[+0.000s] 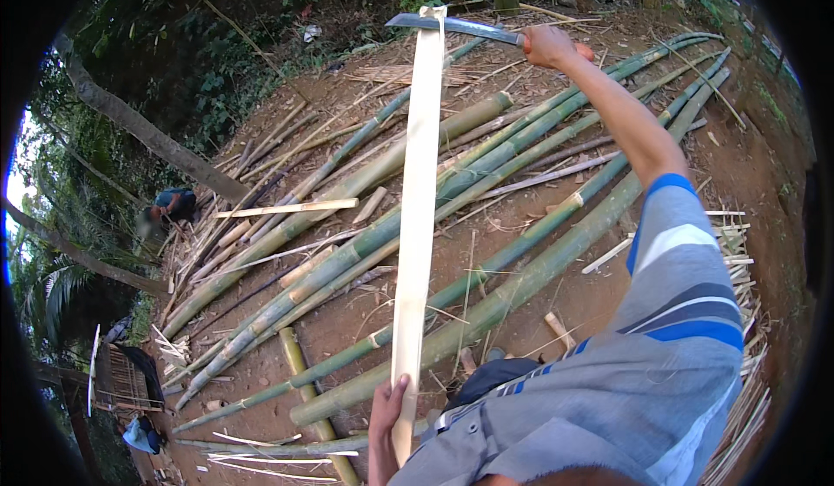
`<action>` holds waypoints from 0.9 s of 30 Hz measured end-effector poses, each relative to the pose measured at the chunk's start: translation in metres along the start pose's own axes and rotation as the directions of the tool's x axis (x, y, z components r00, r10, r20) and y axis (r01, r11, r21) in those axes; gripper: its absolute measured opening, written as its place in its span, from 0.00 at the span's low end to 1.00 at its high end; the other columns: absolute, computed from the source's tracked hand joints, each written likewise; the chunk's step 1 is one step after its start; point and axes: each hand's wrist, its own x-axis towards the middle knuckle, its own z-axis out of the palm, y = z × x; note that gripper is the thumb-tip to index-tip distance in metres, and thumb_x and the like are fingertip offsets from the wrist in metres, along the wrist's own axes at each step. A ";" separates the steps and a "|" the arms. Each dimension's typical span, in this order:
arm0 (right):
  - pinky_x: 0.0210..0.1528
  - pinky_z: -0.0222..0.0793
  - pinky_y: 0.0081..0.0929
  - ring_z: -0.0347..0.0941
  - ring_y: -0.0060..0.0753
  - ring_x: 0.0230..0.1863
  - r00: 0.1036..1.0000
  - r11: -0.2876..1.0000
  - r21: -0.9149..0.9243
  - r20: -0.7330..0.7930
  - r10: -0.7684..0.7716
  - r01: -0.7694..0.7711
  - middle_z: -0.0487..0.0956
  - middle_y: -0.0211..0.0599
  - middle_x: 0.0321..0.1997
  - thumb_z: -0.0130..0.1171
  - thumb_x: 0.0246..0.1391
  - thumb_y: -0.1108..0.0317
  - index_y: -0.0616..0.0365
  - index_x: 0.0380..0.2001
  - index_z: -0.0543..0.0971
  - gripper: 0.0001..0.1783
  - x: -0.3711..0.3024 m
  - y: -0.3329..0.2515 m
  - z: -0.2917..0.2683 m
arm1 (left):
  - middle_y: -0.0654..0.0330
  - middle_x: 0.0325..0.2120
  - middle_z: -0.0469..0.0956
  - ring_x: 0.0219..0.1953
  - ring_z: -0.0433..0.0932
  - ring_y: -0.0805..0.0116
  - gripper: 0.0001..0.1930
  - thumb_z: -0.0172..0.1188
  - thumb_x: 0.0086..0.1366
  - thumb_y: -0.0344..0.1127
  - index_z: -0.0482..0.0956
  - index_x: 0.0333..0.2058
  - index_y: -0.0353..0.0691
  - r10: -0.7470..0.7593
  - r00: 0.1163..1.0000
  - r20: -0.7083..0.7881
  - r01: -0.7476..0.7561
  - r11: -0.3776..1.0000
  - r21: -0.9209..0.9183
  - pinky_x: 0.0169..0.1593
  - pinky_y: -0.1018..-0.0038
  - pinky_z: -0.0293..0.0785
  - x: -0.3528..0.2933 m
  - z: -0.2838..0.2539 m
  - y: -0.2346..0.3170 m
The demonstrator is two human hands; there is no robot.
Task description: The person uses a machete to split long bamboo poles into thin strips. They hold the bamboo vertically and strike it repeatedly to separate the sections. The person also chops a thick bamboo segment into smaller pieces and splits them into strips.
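My left hand (388, 406) is closed around the lower part of a long, pale split bamboo strip (417, 217), which stretches away from me across the middle of the view. At the strip's far end, the blade of a machete (473, 27) lies across it. Gripping the machete's orange handle is my right hand (551, 46), with that arm reaching out far and to the right. A small curl or frayed piece shows at the strip's tip, by the blade. The lower end of the strip is partly hidden by my shirt.
Several long green bamboo poles (530, 282) lie across the brown dirt beneath the strip. Split slats are piled at the right (738, 399). A tree trunk (148, 134) leans at the left, near a crouching person (176, 204). Another person (141, 435) is at the lower left.
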 end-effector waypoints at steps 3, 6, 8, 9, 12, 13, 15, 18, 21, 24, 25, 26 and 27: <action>0.33 0.71 0.43 0.76 0.49 0.32 0.990 0.994 0.097 -0.128 0.055 -0.043 0.78 0.46 0.26 0.56 0.36 0.69 0.54 0.27 0.76 0.09 0.001 -0.021 -0.010 | 0.63 0.16 0.74 0.17 0.72 0.77 0.18 0.52 0.64 0.47 0.74 0.29 0.36 -0.061 0.996 0.062 0.068 0.989 -0.132 0.21 0.79 0.67 0.006 -0.016 -0.035; 0.32 0.71 0.41 0.76 0.44 0.30 0.929 0.954 0.019 0.221 -0.297 0.300 0.78 0.42 0.25 0.58 0.33 0.70 0.51 0.29 0.76 0.13 -0.039 -0.068 -0.008 | 0.64 0.17 0.74 0.18 0.72 0.76 0.17 0.52 0.64 0.46 0.75 0.29 0.35 -0.078 0.997 0.029 0.081 0.984 -0.159 0.22 0.79 0.68 0.008 -0.019 -0.040; 0.30 0.70 0.39 0.76 0.43 0.27 0.775 0.791 0.084 0.165 -0.611 0.606 0.77 0.37 0.23 0.61 0.33 0.67 0.51 0.29 0.74 0.13 -0.064 -0.109 -0.008 | 0.64 0.18 0.74 0.19 0.72 0.77 0.17 0.52 0.64 0.46 0.76 0.29 0.35 -0.084 0.996 0.008 0.084 0.981 -0.177 0.22 0.79 0.67 -0.003 -0.012 -0.041; 0.31 0.70 0.39 0.76 0.43 0.28 0.805 0.818 0.065 0.149 -0.574 0.571 0.78 0.38 0.23 0.61 0.34 0.67 0.51 0.28 0.74 0.13 -0.050 -0.099 0.001 | 0.64 0.18 0.74 0.19 0.71 0.78 0.17 0.52 0.64 0.46 0.76 0.29 0.35 -0.030 1.000 -0.007 0.029 0.986 -0.165 0.22 0.79 0.67 0.001 -0.009 -0.043; 0.32 0.71 0.40 0.76 0.46 0.30 0.950 0.971 -0.037 0.220 -0.222 0.236 0.79 0.40 0.25 0.58 0.36 0.66 0.55 0.24 0.75 0.09 0.027 0.005 -0.010 | 0.67 0.19 0.73 0.20 0.68 0.80 0.18 0.53 0.64 0.46 0.77 0.29 0.35 -0.024 1.000 0.004 0.024 0.997 -0.072 0.24 0.79 0.64 0.014 -0.011 -0.063; 0.33 0.71 0.41 0.76 0.47 0.31 0.993 0.995 -0.033 0.071 -0.093 0.095 0.79 0.42 0.26 0.57 0.37 0.66 0.56 0.23 0.76 0.07 0.030 0.012 -0.022 | 0.68 0.19 0.72 0.20 0.67 0.80 0.18 0.53 0.64 0.46 0.77 0.29 0.35 -0.028 1.000 -0.003 0.028 0.997 -0.076 0.24 0.79 0.64 0.022 -0.003 -0.054; 0.33 0.71 0.43 0.76 0.48 0.32 0.990 0.998 0.012 -0.124 0.064 -0.063 0.79 0.45 0.27 0.55 0.39 0.65 0.57 0.22 0.77 0.08 0.036 0.008 -0.019 | 0.70 0.18 0.71 0.20 0.65 0.81 0.18 0.53 0.64 0.47 0.77 0.28 0.36 -0.060 0.997 0.041 0.063 0.995 -0.077 0.24 0.80 0.62 0.033 -0.011 -0.042; 0.33 0.71 0.45 0.76 0.48 0.31 0.999 0.999 0.020 -0.003 -0.044 0.044 0.78 0.46 0.27 0.54 0.38 0.66 0.55 0.28 0.76 0.10 0.015 -0.038 0.015 | 0.65 0.18 0.75 0.19 0.71 0.79 0.18 0.52 0.64 0.47 0.77 0.29 0.36 -0.092 0.990 0.109 0.111 0.977 -0.184 0.24 0.79 0.67 0.015 -0.018 -0.038; 0.30 0.71 0.41 0.77 0.45 0.29 0.907 0.941 0.123 0.254 -0.336 0.314 0.79 0.42 0.27 0.56 0.37 0.68 0.54 0.29 0.76 0.11 -0.049 -0.101 0.014 | 0.62 0.19 0.77 0.19 0.73 0.76 0.17 0.53 0.64 0.46 0.77 0.30 0.35 -0.114 0.992 0.057 0.121 0.983 -0.139 0.24 0.78 0.70 0.015 -0.022 -0.057; 0.32 0.71 0.38 0.76 0.45 0.31 0.931 0.950 -0.050 0.222 -0.290 0.308 0.79 0.41 0.28 0.58 0.33 0.70 0.53 0.26 0.76 0.10 -0.002 -0.066 0.024 | 0.63 0.19 0.77 0.19 0.73 0.77 0.17 0.52 0.64 0.46 0.77 0.31 0.35 -0.023 0.999 0.026 0.026 0.989 -0.149 0.24 0.78 0.68 0.011 -0.010 -0.048; 0.33 0.71 0.38 0.76 0.45 0.31 0.959 0.974 -0.072 0.203 -0.197 0.216 0.79 0.42 0.29 0.59 0.33 0.71 0.54 0.26 0.77 0.10 0.020 -0.037 0.023 | 0.64 0.18 0.76 0.20 0.72 0.78 0.18 0.52 0.64 0.46 0.77 0.31 0.35 0.003 1.000 0.008 -0.002 0.996 -0.091 0.24 0.78 0.68 0.020 -0.015 -0.068; 0.34 0.71 0.39 0.76 0.47 0.32 0.983 0.998 -0.064 0.185 0.014 -0.003 0.79 0.45 0.29 0.58 0.33 0.71 0.55 0.27 0.77 0.10 0.046 0.012 0.016 | 0.65 0.18 0.74 0.20 0.71 0.78 0.18 0.52 0.64 0.47 0.77 0.30 0.35 -0.057 0.998 0.030 0.059 0.995 -0.084 0.24 0.79 0.67 0.026 -0.017 -0.057; 0.34 0.71 0.41 0.76 0.47 0.32 0.991 0.996 -0.048 0.107 0.074 -0.069 0.78 0.47 0.28 0.58 0.33 0.70 0.56 0.27 0.77 0.11 0.049 0.013 0.008 | 0.65 0.18 0.74 0.20 0.71 0.78 0.18 0.52 0.64 0.47 0.77 0.30 0.35 -0.029 0.999 0.040 0.032 0.995 -0.092 0.23 0.79 0.66 0.034 -0.009 -0.051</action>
